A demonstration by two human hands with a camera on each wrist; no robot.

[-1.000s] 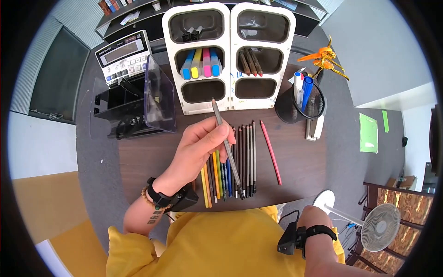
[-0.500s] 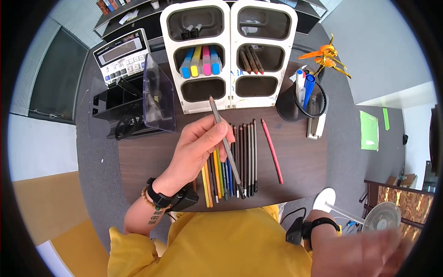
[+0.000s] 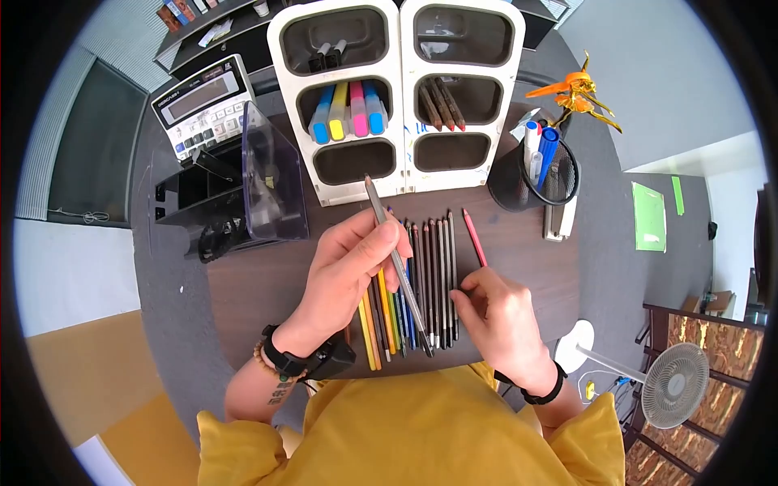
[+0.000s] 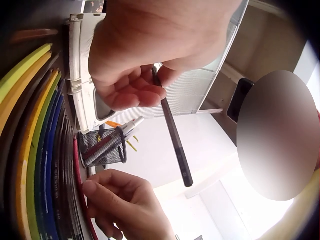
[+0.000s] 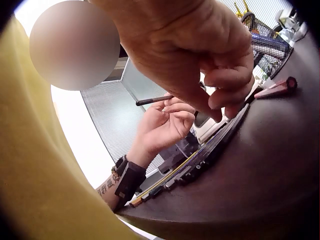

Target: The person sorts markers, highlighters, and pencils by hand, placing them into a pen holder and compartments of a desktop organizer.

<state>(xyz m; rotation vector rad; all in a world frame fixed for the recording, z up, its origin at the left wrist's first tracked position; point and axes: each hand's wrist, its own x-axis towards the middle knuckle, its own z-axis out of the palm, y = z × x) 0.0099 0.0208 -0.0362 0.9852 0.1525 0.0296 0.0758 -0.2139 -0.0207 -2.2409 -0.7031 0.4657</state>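
My left hand (image 3: pixel 352 259) pinches a grey colored pencil (image 3: pixel 412 298) between thumb and fingers. It slants over the row, its bare wooden tip toward the organizer's lower left compartment. In the left wrist view the pencil's dark end (image 4: pixel 183 170) sticks out below the hand. Several colored pencils (image 3: pixel 433 275) lie side by side on the table, yellows at left, greens and blues in the middle, browns and greys at right. My right hand (image 3: pixel 504 324) bends its fingers at the row's right edge, thumb and forefinger right at the outermost grey pencil (image 3: pixel 451 243); I cannot tell if they grip it. A pink pencil (image 3: pixel 473 235) lies apart, partly hidden by that hand.
A white organizer (image 3: pixel 399 97) at the back holds thick markers (image 3: pixel 357 109) and brown pencils (image 3: pixel 442 105). A mesh cup (image 3: pixel 510 182) with pens stands at right beside a stapler (image 3: pixel 561 220). At left are a clear-sided desk caddy (image 3: pixel 271 178) and a calculator (image 3: pixel 203 105).
My right hand has come from the lower right, off the table, to the right edge of the pencil row. The left hand stays nearly in place with the grey pencil.
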